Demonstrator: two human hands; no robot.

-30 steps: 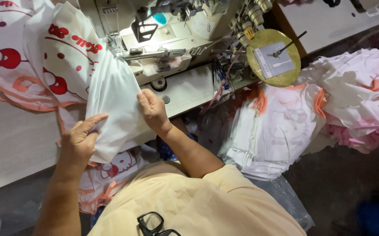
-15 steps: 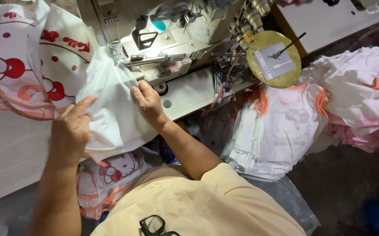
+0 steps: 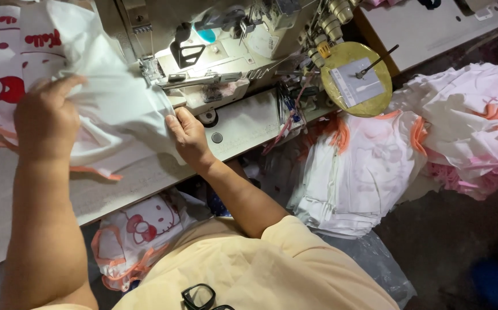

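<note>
The left hand [image 3: 45, 117] bunches the white fabric [image 3: 114, 112] in a closed grip while the right hand [image 3: 187, 135] presses its near edge flat, fingers extended, just before the sewing machine [image 3: 214, 51]. The cloth looks light, soft and floppy, best held near the edge being fed. The needle area is hard to make out, and the fabric's far left part is cut off.

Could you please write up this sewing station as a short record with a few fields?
Setting: sewing machine on a pale work table, seen from above
Left hand: gripping a bunched white fabric piece
Right hand: pressed flat on the same fabric, close to the machine's needle area
Behind the hands: white printed cloth with red shapes
To the right: stacked white garments with orange trim
Other: round yellow disc on the machine; black glasses hanging at the person's shirt
</note>
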